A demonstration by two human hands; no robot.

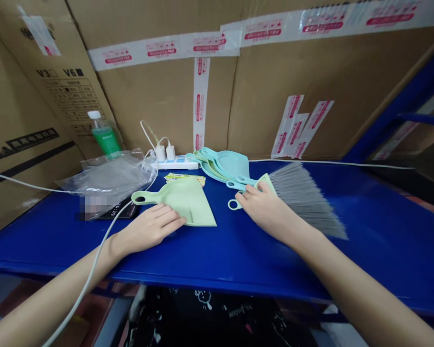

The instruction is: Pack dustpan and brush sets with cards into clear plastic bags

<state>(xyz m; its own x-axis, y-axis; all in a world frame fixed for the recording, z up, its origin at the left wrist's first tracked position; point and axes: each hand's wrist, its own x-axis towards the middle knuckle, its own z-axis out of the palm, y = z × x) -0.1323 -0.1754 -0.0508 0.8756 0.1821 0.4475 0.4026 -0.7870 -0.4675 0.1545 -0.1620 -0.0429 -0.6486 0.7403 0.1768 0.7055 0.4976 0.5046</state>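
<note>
left hand [155, 227] touches a green dustpan [192, 198], grip unclear; right hand [263, 205] has its grip clamped on a gray-bristled brush [304, 200].

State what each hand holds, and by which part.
Left hand: pale-green plastic dustpan, at its near edge, thumb hidden. Right hand: grey-bristled, pale-green plastic brush, at its neck.

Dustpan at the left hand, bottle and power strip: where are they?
Dustpan [185, 198], head view: its pan.
Bottle [106, 139], head view: its green body.
Power strip [183, 164], head view: its white casing.
</note>
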